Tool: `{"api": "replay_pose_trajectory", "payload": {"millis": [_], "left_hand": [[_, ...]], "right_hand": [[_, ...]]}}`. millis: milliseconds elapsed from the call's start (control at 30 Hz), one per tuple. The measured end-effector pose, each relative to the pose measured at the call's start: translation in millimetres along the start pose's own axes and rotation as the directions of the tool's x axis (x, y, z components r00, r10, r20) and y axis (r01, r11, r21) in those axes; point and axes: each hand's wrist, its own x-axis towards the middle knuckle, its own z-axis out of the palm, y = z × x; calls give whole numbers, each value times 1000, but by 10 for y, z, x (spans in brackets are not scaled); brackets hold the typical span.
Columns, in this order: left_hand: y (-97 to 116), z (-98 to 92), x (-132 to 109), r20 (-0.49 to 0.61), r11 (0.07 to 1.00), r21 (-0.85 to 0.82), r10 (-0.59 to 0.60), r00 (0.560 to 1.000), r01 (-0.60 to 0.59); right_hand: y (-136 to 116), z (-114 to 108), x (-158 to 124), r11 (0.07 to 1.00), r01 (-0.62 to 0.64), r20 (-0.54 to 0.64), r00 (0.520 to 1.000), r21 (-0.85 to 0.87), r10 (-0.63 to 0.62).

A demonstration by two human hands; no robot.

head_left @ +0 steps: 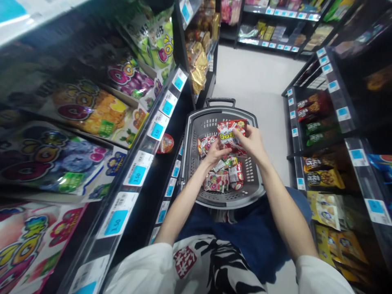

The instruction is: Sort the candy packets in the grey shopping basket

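Between both hands I hold a red candy bag (230,135) with white and yellow print, above a grey shopping basket (255,161). My left hand (216,153) grips the bag's lower left side. At its upper right edge, my right hand (251,143) closes over the bag with thumb and fingers. Several more candy bags lie in the basket below, among them a pink and white bag (217,181) and a red and silver bag (236,176). Another colourful bag (206,143) shows left of the held one, partly covered by it.
At left, a shelf holds boxes of gummy bags, including an orange one (101,112) and a blueberry one (67,157), behind price tags (136,173). Shelves with yellow snack bags (324,178) line the right. Pale floor (248,73) runs ahead to a far shelf (269,43).
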Motion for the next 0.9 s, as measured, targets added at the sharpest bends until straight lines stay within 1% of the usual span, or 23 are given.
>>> {"api": "replay_pose_trajectory", "payload": {"millis": [67,167,233,300,367,467,567,667,767,900], "left_hand": [[-37,2,0,36,1000,16,22,999,-23],[-56,27,-25,101,994,108,-36,994,25],[-59,57,-46,101,987,138,-92,991,78],[-64,82,-57,78,984,137,-126,989,115],[-70,92,-52,52,984,128,-129,990,121],[-78,83,-29,26,990,108,-97,995,94],[-86,75,-14,2,993,89,-80,997,79],[-91,86,-18,-9,993,57,-103,995,104],[-100,99,-29,5,989,50,-138,990,137],[-124,89,-35,13,988,38,-150,989,150]], "right_hand": [[21,26,25,984,23,-103,995,175,-5],[23,50,55,943,17,-177,983,331,44],[13,53,62,933,-3,-213,973,360,85],[6,48,63,928,-23,-243,963,371,121],[4,43,62,919,-52,-241,958,390,157],[6,48,67,901,-93,-212,957,424,199],[3,69,76,893,-83,-236,950,441,205],[-7,86,80,881,-86,-275,932,465,236],[2,86,82,856,-92,-295,915,508,274],[55,77,100,828,-80,-290,914,555,283]]}}
